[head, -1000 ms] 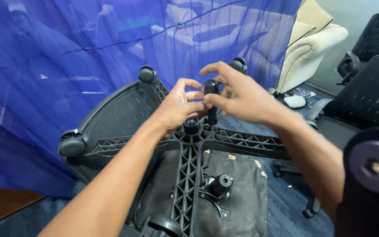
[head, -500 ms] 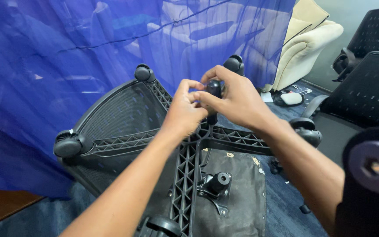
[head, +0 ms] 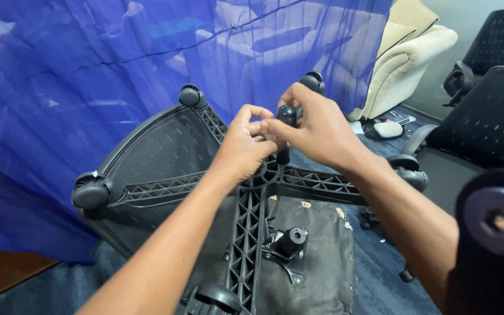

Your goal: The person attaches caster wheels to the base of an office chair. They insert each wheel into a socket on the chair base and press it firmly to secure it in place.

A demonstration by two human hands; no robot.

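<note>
A black five-arm chair base with caster wheels lies across an upturned office chair seat. A short black cylinder stands upright above the hub of the base. My left hand wraps its fingers around the cylinder's lower part from the left. My right hand grips the cylinder's upper part from the right, with fingers curled over the top. The hub under my hands is hidden. A round black mount on the seat's underside sits nearer to me.
A blue sheer curtain hangs behind and to the left. Casters stick out at the arm ends. A cream armchair and black mesh chairs stand at the right. A large black round part fills the near right corner.
My two hands have closed in around the black cylinder, the right hand's fingers curling over its top. The view has shifted slightly.
</note>
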